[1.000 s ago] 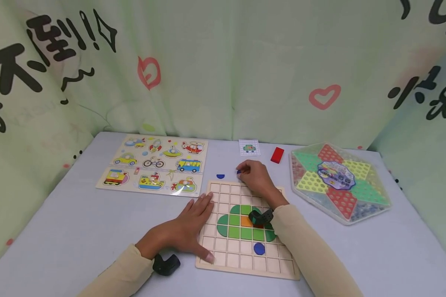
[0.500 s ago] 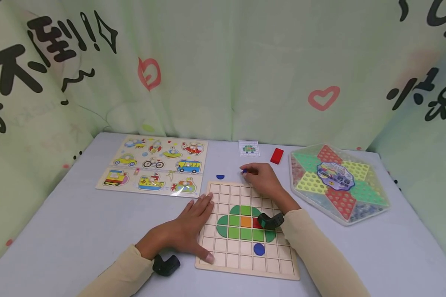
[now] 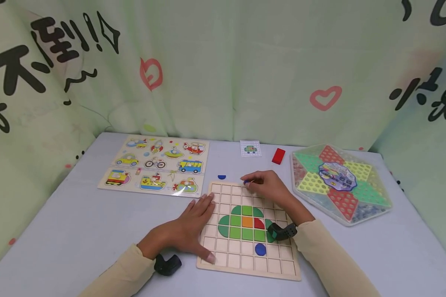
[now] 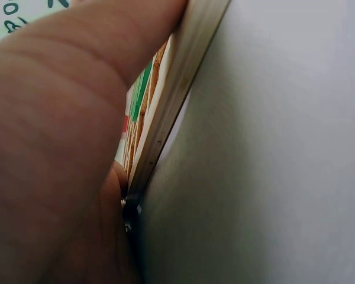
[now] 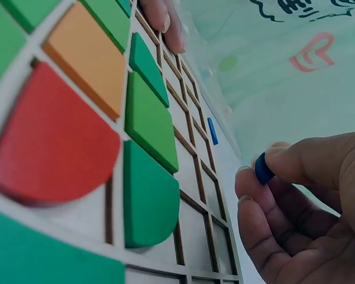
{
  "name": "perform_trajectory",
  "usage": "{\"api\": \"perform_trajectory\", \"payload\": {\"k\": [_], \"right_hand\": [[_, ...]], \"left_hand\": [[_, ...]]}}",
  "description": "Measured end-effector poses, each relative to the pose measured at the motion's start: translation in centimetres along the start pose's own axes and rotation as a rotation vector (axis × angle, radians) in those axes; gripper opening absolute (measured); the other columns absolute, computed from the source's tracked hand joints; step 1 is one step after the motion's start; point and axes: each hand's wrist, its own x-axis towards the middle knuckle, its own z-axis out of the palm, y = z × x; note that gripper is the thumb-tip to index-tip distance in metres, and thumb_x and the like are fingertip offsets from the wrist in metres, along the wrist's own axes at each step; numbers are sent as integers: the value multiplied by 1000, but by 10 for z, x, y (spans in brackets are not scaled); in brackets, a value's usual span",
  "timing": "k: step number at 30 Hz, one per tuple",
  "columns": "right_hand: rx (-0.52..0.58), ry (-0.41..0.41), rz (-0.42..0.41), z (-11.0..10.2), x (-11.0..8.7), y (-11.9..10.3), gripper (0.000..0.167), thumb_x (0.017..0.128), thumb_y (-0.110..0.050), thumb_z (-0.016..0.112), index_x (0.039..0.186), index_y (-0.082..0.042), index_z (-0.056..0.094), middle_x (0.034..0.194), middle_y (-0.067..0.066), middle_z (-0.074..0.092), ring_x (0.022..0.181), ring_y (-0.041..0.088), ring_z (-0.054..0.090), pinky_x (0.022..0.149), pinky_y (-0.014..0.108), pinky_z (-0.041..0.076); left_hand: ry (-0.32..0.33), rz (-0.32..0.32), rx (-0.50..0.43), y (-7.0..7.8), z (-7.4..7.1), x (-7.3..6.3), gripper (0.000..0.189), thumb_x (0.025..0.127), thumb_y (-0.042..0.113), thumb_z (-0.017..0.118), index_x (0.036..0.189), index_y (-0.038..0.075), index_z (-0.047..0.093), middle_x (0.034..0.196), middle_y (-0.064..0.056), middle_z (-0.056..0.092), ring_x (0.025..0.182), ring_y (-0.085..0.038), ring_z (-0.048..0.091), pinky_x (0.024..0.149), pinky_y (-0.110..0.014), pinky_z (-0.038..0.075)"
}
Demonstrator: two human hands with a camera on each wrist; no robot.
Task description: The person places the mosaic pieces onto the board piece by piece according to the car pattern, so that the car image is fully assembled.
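Observation:
A wooden grid board (image 3: 232, 260) lies on the table, holding green pieces, an orange square (image 3: 247, 222) and a red rounded piece (image 3: 259, 223) in its cells. My left hand (image 3: 187, 229) rests with spread, straight fingers along the board's left edge. Between thumb and fingertips, my right hand (image 3: 271, 187) pinches a small blue piece (image 5: 263, 170) just over the board's far edge; the fingers partly hide its shape. A blue round shape (image 3: 260, 249) sits in the lower part of the grid. Beyond the board lies a blue half-circle piece (image 3: 221, 177).
A vehicle picture puzzle (image 3: 156, 165) lies at the back left. Behind the board are a small pattern card (image 3: 250, 149) and a red block (image 3: 278, 156). On the right lies a hexagonal Chinese checkers box (image 3: 341, 183). A printed curtain (image 3: 230, 74) hangs behind the table.
My right hand has picked the blue piece off the table and drawn it slightly right and nearer, to the board's far edge. The left hand stays on the board.

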Motion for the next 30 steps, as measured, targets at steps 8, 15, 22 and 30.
{"api": "perform_trajectory", "payload": {"k": [8, 15, 22, 30], "right_hand": [[14, -99, -44, 4, -15, -2, 21, 93, -9, 65, 112, -8, 74, 104, 3, 72, 95, 19, 63, 84, 32, 51], [16, -170, -92, 8, -27, -5, 20, 93, -7, 65, 111, -7, 74, 100, 1, 73, 93, 17, 65, 83, 30, 52], [-2, -231, -112, 19, -44, -9, 20, 92, -6, 65, 108, -12, 75, 100, -4, 72, 93, 15, 63, 82, 29, 52], [-8, -252, -186, 19, -56, -13, 17, 91, -6, 68, 105, -11, 76, 101, -3, 70, 91, 14, 62, 79, 27, 51]], "left_hand": [[-4, 0, 0, 0, 0, -1, 133, 62, 76, 73, 157, 8, 8, 162, -3, -11, 146, -21, -13, 116, -46, -4], [-4, 1, 3, 0, -1, -1, 133, 62, 76, 72, 157, 7, 8, 162, -4, -12, 146, -20, -14, 116, -45, -4], [-6, 3, 3, 0, -1, -1, 133, 62, 76, 71, 157, 7, 8, 162, -3, -12, 146, -20, -14, 116, -45, -4], [-5, 3, 1, 0, -1, 0, 133, 62, 76, 72, 157, 7, 9, 162, -4, -11, 146, -20, -14, 116, -46, -4]]}}
